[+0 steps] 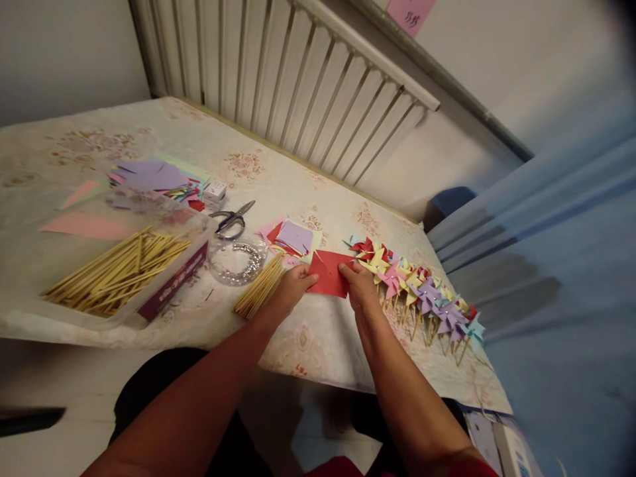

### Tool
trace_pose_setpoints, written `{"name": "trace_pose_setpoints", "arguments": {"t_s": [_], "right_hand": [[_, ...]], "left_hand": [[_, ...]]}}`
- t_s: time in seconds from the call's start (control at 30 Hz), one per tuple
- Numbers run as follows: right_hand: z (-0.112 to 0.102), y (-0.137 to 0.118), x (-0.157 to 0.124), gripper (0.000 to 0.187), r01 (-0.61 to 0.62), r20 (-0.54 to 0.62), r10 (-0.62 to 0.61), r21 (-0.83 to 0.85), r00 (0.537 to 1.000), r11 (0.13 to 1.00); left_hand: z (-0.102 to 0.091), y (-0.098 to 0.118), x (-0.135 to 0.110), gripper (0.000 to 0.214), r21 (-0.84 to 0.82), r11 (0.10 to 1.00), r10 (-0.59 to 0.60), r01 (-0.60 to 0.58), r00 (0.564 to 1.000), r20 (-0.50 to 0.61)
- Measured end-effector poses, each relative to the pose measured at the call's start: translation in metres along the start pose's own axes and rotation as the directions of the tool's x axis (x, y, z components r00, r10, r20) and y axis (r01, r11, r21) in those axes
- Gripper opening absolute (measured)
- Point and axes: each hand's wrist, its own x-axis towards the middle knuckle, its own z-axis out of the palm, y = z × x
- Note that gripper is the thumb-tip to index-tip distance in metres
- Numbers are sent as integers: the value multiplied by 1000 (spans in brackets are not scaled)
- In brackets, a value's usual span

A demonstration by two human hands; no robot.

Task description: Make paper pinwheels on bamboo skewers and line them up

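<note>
A square of red paper (328, 275) with slits cut in from its corners is stretched between my two hands above the table. My left hand (293, 286) pinches its left edge, and my right hand (358, 283) grips the right edge with the thumb on top. Just beyond lies a small stack of coloured paper squares (295, 237), lilac uppermost. Beside my left hand rests a bundle of thin wooden sticks (258, 288). Finished paper pinwheels (392, 277) on sticks lie in rows to the right of my right hand.
A clear plastic box (116, 321) of wooden sticks (124, 271) stands at the left. Near it are scissors (232, 222), a round dish of small metal pieces (238, 262), a small white box (214, 193) and a paper pile (149, 175). A blue curtain (561, 265) hangs at the right.
</note>
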Motion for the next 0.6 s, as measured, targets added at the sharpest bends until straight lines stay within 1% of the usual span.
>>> {"name": "trace_pose_setpoints", "arguments": {"t_s": [0.17,0.23,0.3,0.37,0.43,0.53,0.6], "right_hand": [[-5,8,-1,27,0,-32,-6,-185,999,983],[-5,11,-5,29,-7,-29,0,-236,1000,972],[-3,13,-10,30,-21,-21,15,-263,1000,964],[-2,14,-15,31,-38,-13,36,-264,999,964],[-2,14,-18,28,-56,21,62,-219,998,974],[-5,15,-20,28,-67,69,76,-124,995,990],[-8,15,-20,29,-67,52,72,-95,996,993]], "left_hand": [[-2,1,2,29,-123,991,55,-55,998,-4],[-3,0,3,26,-93,992,80,-82,996,-26],[-4,-3,4,23,-5,995,97,-97,994,-59],[-6,-7,5,20,96,990,109,-100,989,-95],[-7,-9,5,18,164,981,121,-102,986,-114],[-9,-12,6,19,213,973,116,-86,984,-134],[-9,-12,7,21,244,967,110,-71,983,-149]]}}
